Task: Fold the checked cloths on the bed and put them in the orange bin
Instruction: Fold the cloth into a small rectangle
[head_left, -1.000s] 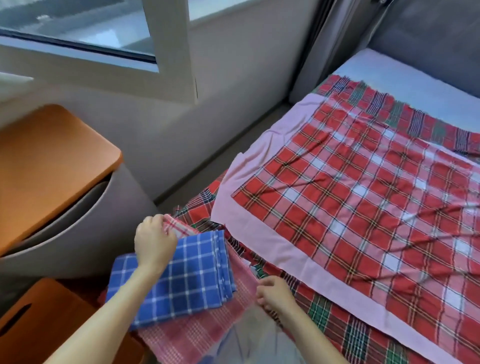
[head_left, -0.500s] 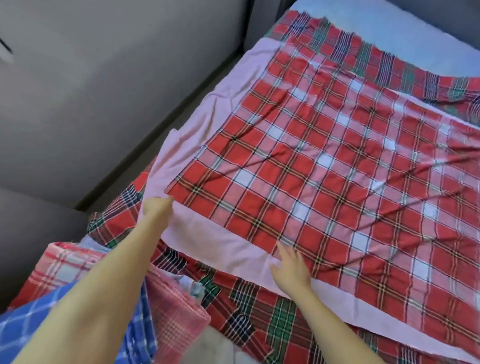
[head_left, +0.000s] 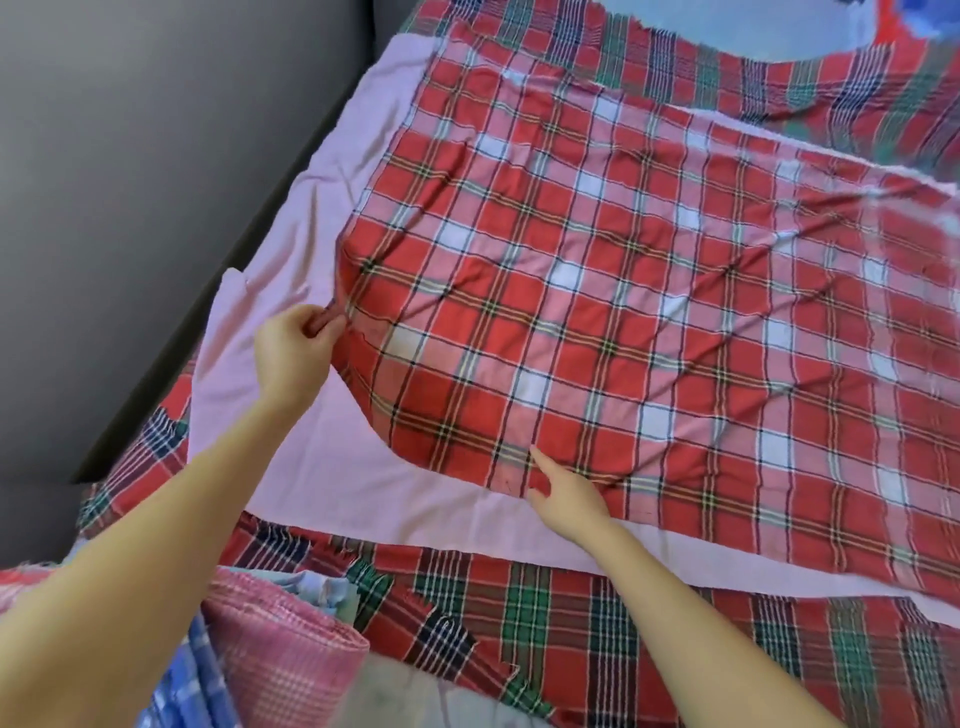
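Note:
A large red and white checked cloth (head_left: 649, 312) lies spread over a plain pink cloth (head_left: 322, 467) on the bed. My left hand (head_left: 296, 358) pinches the checked cloth's near left corner and lifts it a little off the pink cloth. My right hand (head_left: 566, 493) lies on the checked cloth's near edge with its fingers straight. Under both cloths lies a red, green and navy checked cloth (head_left: 519, 613). At the bottom left sit folded cloths, a pink checked one (head_left: 280, 654) and a blue checked one (head_left: 192, 686). The orange bin is out of view.
A grey wall (head_left: 156, 156) runs along the bed's left side, with a dark gap beside the mattress. A pale blue sheet (head_left: 753, 26) shows at the far end of the bed. My forearms cross the lower part of the view.
My view has swung from the folded stack and bin to the bed. My left hand left the blue folded cloth and took the red checked cloth's corner; my right hand moved onto its near edge.

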